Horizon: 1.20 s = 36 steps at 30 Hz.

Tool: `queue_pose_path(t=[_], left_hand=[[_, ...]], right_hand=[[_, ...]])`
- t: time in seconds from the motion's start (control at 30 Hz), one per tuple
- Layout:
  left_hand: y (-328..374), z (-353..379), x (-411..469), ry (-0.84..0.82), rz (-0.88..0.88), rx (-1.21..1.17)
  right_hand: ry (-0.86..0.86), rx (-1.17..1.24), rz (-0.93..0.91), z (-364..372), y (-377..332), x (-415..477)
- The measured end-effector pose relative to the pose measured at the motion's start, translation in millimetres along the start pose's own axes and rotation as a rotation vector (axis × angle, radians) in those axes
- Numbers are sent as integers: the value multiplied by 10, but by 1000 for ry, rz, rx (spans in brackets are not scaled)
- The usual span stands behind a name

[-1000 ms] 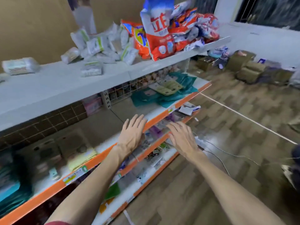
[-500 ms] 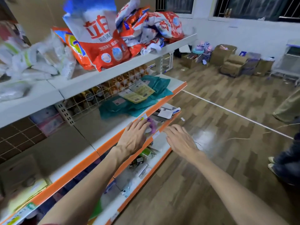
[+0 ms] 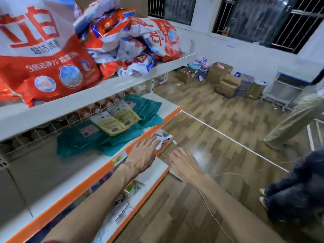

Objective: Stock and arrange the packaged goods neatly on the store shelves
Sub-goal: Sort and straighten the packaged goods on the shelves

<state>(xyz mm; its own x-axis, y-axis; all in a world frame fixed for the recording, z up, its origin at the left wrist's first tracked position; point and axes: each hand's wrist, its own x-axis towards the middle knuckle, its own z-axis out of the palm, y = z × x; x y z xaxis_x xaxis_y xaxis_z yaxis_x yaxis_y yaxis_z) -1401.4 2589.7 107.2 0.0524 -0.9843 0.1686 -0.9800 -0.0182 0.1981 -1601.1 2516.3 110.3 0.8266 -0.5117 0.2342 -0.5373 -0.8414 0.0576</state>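
Note:
My left hand (image 3: 142, 153) reaches out flat, fingers straight, over the orange front edge of the middle shelf (image 3: 98, 174), its fingertips beside small white packets (image 3: 164, 138) on the shelf below. My right hand (image 3: 183, 163) hovers just right of it with fingers spread, holding nothing. Teal packages (image 3: 82, 142) with yellow-labelled flat packs (image 3: 116, 120) on top lie on the middle shelf. Red and white detergent bags (image 3: 52, 65) are heaped on the top shelf (image 3: 122, 83).
Lower shelves (image 3: 138, 195) hold small loose packets. Cardboard boxes (image 3: 228, 81) stand by the far wall on the wooden floor. A person in beige trousers (image 3: 294, 120) and another in dark trousers (image 3: 294, 190) stand at the right. A thin cord (image 3: 210, 207) trails over my right forearm.
The view has swung right along the shelf. Both hands have moved right with it, from the bare middle shelf toward its end near the white packets.

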Motion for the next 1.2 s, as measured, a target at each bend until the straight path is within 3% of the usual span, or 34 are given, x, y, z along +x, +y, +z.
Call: queue_pose_path(t=[0.13,0.33,0.53,0.73,0.87,1.2], left_hand=[[-203,-27,496,-18,-57,-2],[-682,-44,606,-49,-221,-4],[-1099,-53,352,-59,-491,-38],[-1370,-9,238,31,-576,63],[-1465,86,389,38,-661,61],[-1375,313,1061,38,-845,52]], right_hand=[[23,-3,59,9,293,524],[-110,49,7,261,394,1240],[-119,82,-145,542,194,1835],[-117,125,-306,728,179,2307],[-110,118,-389,783,415,2608],[-113,124,-383,1107,1204,3275]])
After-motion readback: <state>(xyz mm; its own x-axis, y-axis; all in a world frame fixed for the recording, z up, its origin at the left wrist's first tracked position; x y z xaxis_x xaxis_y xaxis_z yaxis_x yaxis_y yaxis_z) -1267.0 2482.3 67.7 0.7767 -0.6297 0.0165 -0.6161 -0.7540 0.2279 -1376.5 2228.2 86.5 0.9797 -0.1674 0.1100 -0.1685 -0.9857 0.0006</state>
